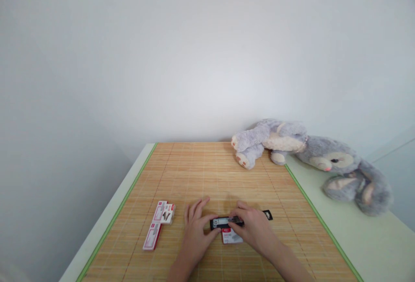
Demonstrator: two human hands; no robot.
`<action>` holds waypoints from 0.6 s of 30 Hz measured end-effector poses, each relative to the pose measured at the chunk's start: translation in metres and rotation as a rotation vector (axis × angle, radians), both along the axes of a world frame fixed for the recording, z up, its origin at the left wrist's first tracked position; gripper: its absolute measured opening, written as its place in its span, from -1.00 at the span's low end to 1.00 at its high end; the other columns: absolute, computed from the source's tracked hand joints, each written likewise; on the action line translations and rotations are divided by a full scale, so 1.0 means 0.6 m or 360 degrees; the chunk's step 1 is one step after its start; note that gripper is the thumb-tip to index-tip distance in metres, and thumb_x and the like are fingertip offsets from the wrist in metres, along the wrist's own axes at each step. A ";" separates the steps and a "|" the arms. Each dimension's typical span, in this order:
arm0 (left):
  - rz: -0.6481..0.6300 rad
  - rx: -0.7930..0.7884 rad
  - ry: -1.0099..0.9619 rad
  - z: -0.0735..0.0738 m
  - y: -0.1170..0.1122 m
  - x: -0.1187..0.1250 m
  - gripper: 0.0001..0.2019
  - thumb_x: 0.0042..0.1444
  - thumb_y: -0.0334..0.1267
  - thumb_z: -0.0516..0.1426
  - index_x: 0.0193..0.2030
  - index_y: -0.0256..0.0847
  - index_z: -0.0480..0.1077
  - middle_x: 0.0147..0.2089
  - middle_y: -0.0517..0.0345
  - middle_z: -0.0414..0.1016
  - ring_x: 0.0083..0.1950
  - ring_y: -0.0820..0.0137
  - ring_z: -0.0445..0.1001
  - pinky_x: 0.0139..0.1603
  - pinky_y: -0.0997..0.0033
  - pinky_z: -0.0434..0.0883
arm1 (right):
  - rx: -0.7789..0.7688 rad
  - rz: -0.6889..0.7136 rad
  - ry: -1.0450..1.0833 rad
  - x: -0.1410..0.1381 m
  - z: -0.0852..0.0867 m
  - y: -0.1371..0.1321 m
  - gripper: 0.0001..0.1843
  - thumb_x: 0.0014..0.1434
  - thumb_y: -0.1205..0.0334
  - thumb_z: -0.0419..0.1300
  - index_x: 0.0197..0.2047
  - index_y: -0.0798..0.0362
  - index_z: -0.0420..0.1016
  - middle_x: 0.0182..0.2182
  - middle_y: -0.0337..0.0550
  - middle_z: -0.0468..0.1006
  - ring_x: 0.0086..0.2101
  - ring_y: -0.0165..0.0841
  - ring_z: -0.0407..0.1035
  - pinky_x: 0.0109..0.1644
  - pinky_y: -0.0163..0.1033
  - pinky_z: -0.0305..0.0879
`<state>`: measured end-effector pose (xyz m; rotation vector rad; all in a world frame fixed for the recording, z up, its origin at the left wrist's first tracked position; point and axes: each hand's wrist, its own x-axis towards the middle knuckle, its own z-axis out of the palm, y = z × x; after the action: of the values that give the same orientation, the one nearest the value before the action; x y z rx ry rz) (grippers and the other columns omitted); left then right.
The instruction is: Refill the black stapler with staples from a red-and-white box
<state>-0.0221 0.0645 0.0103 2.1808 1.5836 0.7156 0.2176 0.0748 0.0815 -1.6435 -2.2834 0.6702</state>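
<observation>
Both hands, left (195, 230) and right (254, 229), pinch a slim black stapler (226, 221) between them. It lies flat on the woven bamboo surface (207, 165). A small red-and-white box (231, 235) sits just beneath.

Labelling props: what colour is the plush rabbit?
Grey with cream patches, the plush rabbit shows best in the head view.

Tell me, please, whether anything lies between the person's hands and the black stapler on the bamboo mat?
Nothing visible does. The left hand and right hand are both already on the black stapler, one at each end. A small red-and-white box lies just under it, towards the person.
</observation>
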 end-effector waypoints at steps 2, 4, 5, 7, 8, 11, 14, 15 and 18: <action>-0.0002 -0.0003 0.0009 -0.001 0.000 0.000 -0.67 0.11 0.00 0.37 0.04 0.28 0.60 0.53 0.25 0.21 0.51 -0.05 0.13 0.52 -0.48 -0.17 | -0.0010 0.0024 -0.0071 0.004 0.002 -0.004 -0.89 0.27 0.15 0.29 -0.17 -0.16 0.68 -0.23 -0.25 0.59 -0.25 -0.30 0.54 -0.21 -0.30 0.22; -0.0006 -0.0008 0.0014 0.000 0.000 0.001 -0.67 0.12 0.01 0.37 0.05 0.28 0.60 0.52 0.24 0.22 0.51 -0.05 0.13 0.52 -0.48 -0.17 | -0.0028 0.0079 -0.0104 -0.003 0.001 -0.009 -0.87 0.27 0.16 0.29 -0.14 -0.18 0.69 -0.23 -0.26 0.60 -0.26 -0.29 0.54 -0.21 -0.30 0.22; -0.0009 -0.0010 0.0015 0.000 -0.001 0.001 -0.67 0.13 0.02 0.36 0.05 0.28 0.60 0.52 0.23 0.22 0.51 -0.05 0.13 0.51 -0.49 -0.17 | -0.0039 0.0105 -0.0105 -0.010 0.000 -0.012 -0.86 0.27 0.16 0.29 -0.13 -0.18 0.69 -0.23 -0.25 0.61 -0.25 -0.29 0.54 -0.20 -0.29 0.23; -0.0010 -0.0014 0.0015 0.001 -0.002 0.001 -0.67 0.14 0.03 0.35 0.06 0.29 0.60 0.51 0.23 0.23 0.51 -0.05 0.13 0.51 -0.49 -0.17 | -0.0052 0.0128 -0.0093 -0.027 -0.001 -0.018 -0.83 0.28 0.17 0.28 -0.09 -0.16 0.68 -0.21 -0.22 0.61 -0.23 -0.27 0.54 -0.17 -0.29 0.26; -0.0009 -0.0016 0.0014 0.002 -0.002 0.001 -0.67 0.14 0.03 0.35 0.06 0.29 0.59 0.51 0.23 0.24 0.51 -0.04 0.13 0.51 -0.49 -0.16 | -0.0056 0.0131 -0.0086 -0.033 -0.001 -0.020 -0.82 0.28 0.18 0.27 -0.07 -0.15 0.68 -0.20 -0.20 0.61 -0.22 -0.26 0.54 -0.15 -0.28 0.28; 0.0004 -0.0017 0.0011 0.003 -0.001 0.000 -0.67 0.13 0.01 0.35 0.07 0.29 0.59 0.50 0.22 0.25 0.50 -0.04 0.15 0.51 -0.49 -0.15 | -0.0053 0.0108 -0.0061 -0.024 0.007 -0.023 -0.78 0.27 0.20 0.27 -0.03 -0.16 0.66 -0.18 -0.20 0.59 -0.22 -0.26 0.53 -0.13 -0.26 0.32; 0.0009 -0.0021 0.0014 0.003 0.001 0.000 -0.66 0.11 -0.02 0.37 0.06 0.28 0.60 0.49 0.21 0.27 0.50 -0.04 0.15 0.52 -0.47 -0.14 | 0.0066 0.0017 -0.0016 0.039 0.020 -0.019 -0.70 0.25 0.20 0.28 0.05 -0.19 0.62 -0.12 -0.17 0.56 -0.10 -0.20 0.49 -0.03 -0.19 0.37; 0.0007 -0.0022 0.0014 0.004 0.002 0.000 -0.66 0.10 -0.03 0.37 0.05 0.27 0.60 0.49 0.20 0.28 0.50 -0.04 0.16 0.52 -0.46 -0.13 | 0.0141 -0.0031 -0.0021 0.069 0.023 -0.017 -0.64 0.23 0.19 0.30 0.10 -0.19 0.59 -0.07 -0.13 0.55 -0.03 -0.16 0.45 0.04 -0.14 0.37; -0.0004 -0.0014 0.0001 0.005 0.003 0.000 -0.66 0.09 -0.07 0.38 0.05 0.23 0.61 0.47 0.17 0.30 0.48 -0.04 0.17 0.52 -0.42 -0.06 | 0.0247 -0.0113 -0.0106 0.157 0.025 -0.012 -0.39 0.08 0.19 0.41 0.22 -0.16 0.53 0.04 -0.03 0.50 0.06 -0.04 0.38 0.16 0.03 0.34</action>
<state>-0.0222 0.0662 0.0132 2.1764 1.5811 0.7057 0.3118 0.0677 0.0964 -1.6879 -2.2471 0.4172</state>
